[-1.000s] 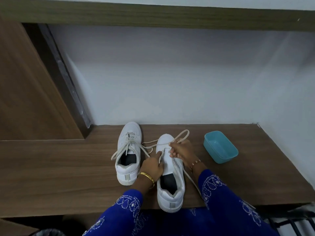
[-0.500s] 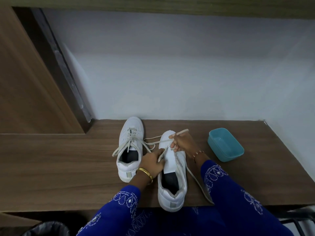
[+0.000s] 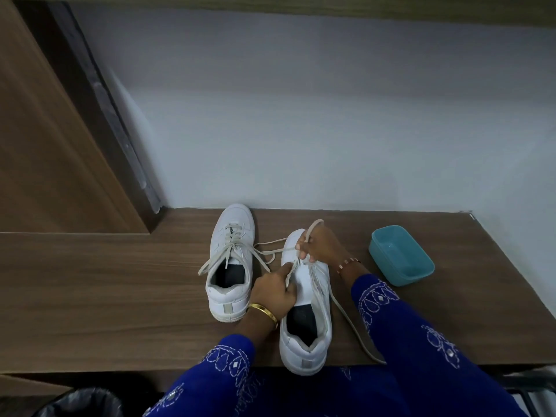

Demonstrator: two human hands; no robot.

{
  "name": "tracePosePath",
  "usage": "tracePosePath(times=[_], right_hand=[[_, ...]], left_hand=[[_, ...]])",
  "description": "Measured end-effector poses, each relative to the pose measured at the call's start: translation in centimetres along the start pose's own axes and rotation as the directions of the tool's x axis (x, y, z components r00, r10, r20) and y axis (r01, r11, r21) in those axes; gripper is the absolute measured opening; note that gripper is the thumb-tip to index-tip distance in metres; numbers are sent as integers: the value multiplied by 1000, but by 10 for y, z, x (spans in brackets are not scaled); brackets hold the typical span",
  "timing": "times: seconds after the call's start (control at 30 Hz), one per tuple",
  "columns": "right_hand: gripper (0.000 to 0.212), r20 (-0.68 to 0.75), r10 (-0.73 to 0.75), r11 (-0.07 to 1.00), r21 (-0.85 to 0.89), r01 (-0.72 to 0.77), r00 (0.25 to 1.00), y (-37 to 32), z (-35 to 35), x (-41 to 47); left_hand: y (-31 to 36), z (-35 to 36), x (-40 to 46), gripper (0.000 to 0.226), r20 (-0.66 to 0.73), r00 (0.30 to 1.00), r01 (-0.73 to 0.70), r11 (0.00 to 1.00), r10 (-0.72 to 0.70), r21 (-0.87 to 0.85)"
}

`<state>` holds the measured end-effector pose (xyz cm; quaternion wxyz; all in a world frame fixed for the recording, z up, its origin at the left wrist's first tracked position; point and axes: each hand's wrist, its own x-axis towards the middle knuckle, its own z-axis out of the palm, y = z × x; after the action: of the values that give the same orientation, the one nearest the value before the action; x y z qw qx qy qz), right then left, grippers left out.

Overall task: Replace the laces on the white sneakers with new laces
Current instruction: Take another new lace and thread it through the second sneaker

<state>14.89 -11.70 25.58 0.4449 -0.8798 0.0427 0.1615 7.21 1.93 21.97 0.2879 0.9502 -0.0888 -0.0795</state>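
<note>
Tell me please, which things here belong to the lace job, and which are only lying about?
Belonging: right sneaker, its lace, left sneaker, left hand, right hand.
Lying about: teal tub, bin.

No readable text, brand, label or number anywhere: none on the white sneakers [image 3: 231, 260], none on the teal container [image 3: 401, 258], none on the wooden tabletop [image 3: 105, 281].

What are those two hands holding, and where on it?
The right hand pinches the lace of the nearer sneaker, on a loop above the toe. The left hand holds that sneaker's left side by the eyelets.
</note>
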Motion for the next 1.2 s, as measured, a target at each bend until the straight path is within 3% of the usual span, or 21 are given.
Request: tracePosePath(times=[0.17, 0.23, 0.67, 0.87, 1.03, 1.2], right_hand=[[7, -2, -2, 992, 130, 2, 1000, -4, 3, 2], [8, 2, -9, 991, 134, 9, 1000, -3, 2, 2], [7, 37, -12, 999, -37, 14, 999, -3, -6, 2], [11, -8, -71, 992, -104, 70, 997, 1, 0, 5], [10, 44, -136, 948, -284, 143, 990, 2, 8, 8], [12, 71, -176, 920, -342, 190, 982, 4, 10, 8]], left_hand=[[1, -1, -1, 72, -16, 1000, -4, 1000, 4, -7], [2, -1, -2, 72, -14, 1000, -4, 1000, 4, -14], [2, -1, -2, 72, -7, 1000, 20, 999, -20, -28], [2, -1, -2, 71, -10, 1000, 24, 999, -24, -45], [2, -1, -3, 72, -8, 1000, 26, 998, -26, -54], [2, -1, -3, 71, -16, 1000, 16, 999, -17, -42]])
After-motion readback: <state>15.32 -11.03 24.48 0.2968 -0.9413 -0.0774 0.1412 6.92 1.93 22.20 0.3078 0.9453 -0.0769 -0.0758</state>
